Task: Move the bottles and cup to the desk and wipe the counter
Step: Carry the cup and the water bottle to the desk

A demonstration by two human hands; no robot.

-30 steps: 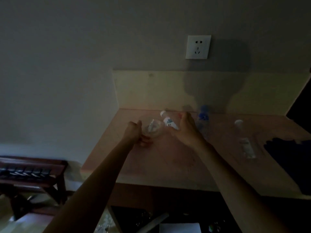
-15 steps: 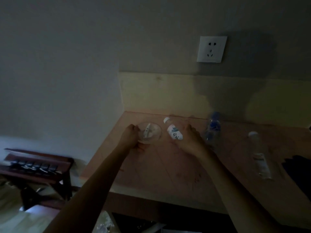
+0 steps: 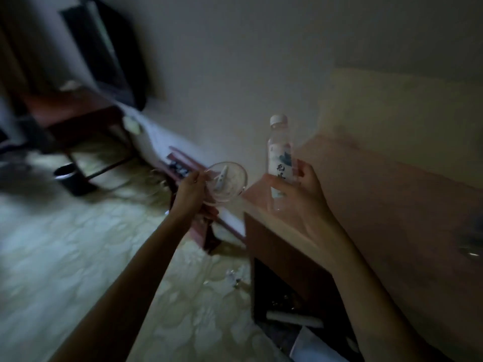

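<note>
My left hand (image 3: 192,193) grips a clear glass cup (image 3: 226,183) with a small white item inside, held in the air past the left end of the wooden counter (image 3: 392,205). My right hand (image 3: 300,194) is closed around a clear water bottle (image 3: 280,158) with a white cap and a blue-and-white label, held upright above the counter's left corner. Another bottle (image 3: 473,244) shows only partly at the right edge of the counter. A dark wooden desk (image 3: 75,111) stands far left under a wall-mounted TV (image 3: 104,48).
A low wooden luggage rack (image 3: 188,173) stands between the counter and the desk. A dark bin (image 3: 69,176) sits on the patterned carpet by the desk. The counter's open shelf (image 3: 287,304) below holds white items.
Both hands lifted the cup and the bottle off the counter. The view swung left, and the desk, TV and carpet came into sight.
</note>
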